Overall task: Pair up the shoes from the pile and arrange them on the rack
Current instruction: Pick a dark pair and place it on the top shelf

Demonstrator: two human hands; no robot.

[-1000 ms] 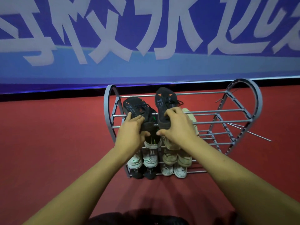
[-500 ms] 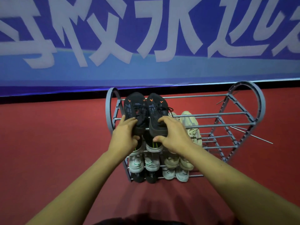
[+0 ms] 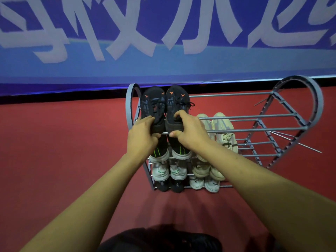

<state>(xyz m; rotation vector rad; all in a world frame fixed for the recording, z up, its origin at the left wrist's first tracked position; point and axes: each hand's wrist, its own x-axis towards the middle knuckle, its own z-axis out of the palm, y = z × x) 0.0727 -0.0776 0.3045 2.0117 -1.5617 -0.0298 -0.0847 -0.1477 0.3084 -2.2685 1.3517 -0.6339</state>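
Note:
A grey metal shoe rack (image 3: 254, 130) with heart-shaped ends stands on the red floor. Two black shoes with orange marks lie side by side on the left of its top tier, toes toward the wall. My left hand (image 3: 142, 137) grips the heel of the left black shoe (image 3: 152, 106). My right hand (image 3: 189, 131) grips the heel of the right black shoe (image 3: 175, 106). A cream pair (image 3: 222, 130) sits one tier down, to the right. Lower tiers hold black shoes with green stripes (image 3: 179, 151), white pairs (image 3: 161, 171) and more cream shoes.
A blue banner with white characters (image 3: 163, 42) hangs along the wall behind the rack. The rack's right half holds bare bars only. A thin loose rod (image 3: 298, 142) sticks out at its right end. A dark shape (image 3: 160, 239) lies at the bottom edge near me.
The two black shoes came together from apart and tilted, then moved back onto the top tier side by side. Both hands stayed on their heels.

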